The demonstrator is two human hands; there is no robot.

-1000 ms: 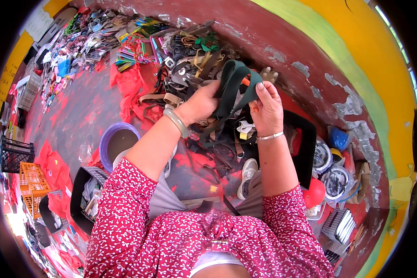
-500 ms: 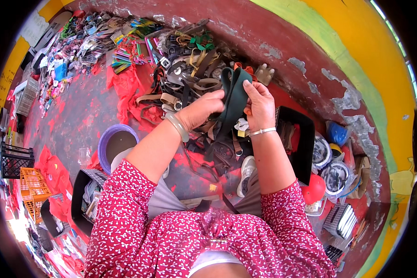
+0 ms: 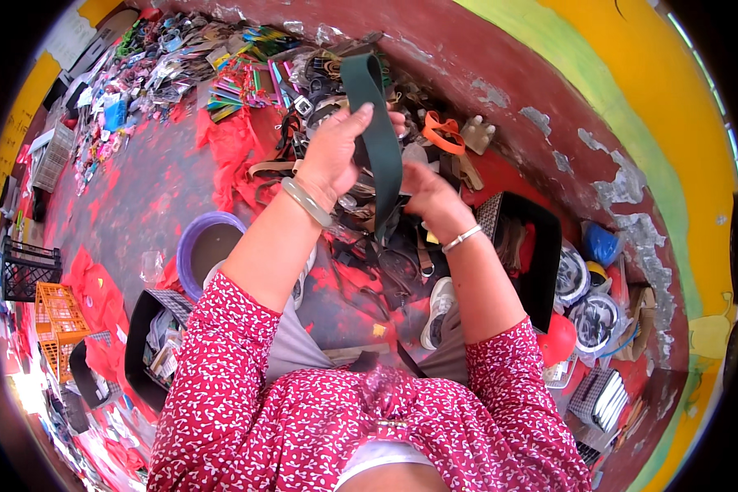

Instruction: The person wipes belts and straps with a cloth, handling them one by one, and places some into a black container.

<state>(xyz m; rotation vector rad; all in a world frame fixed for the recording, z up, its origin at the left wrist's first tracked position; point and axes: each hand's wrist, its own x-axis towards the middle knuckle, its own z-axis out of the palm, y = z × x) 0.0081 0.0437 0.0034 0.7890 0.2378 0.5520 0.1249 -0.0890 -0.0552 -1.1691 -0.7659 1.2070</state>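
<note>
A wide dark green strap, apparently an elastic belt, hangs in a long loop in front of me. My left hand grips it around its middle, thumb on the near face and fingertips showing past the far edge. Just right of the strap's lower part is my right hand, its fingers loosely bent and apart; whether they touch the strap is hard to tell. Beneath both hands lies a tangled heap of belts, brown and black, some with metal buckles. An orange looped band rests at its far right.
A black bin stands right of my right forearm, near a red ball. To the left are a purple bucket, another black bin and an orange crate. A worn maroon wall curves behind the heap.
My left hand has moved up and left and now grips the strap, which hangs longer. My right hand has come off the strap's upper fold and dropped lower. The orange band is uncovered.
</note>
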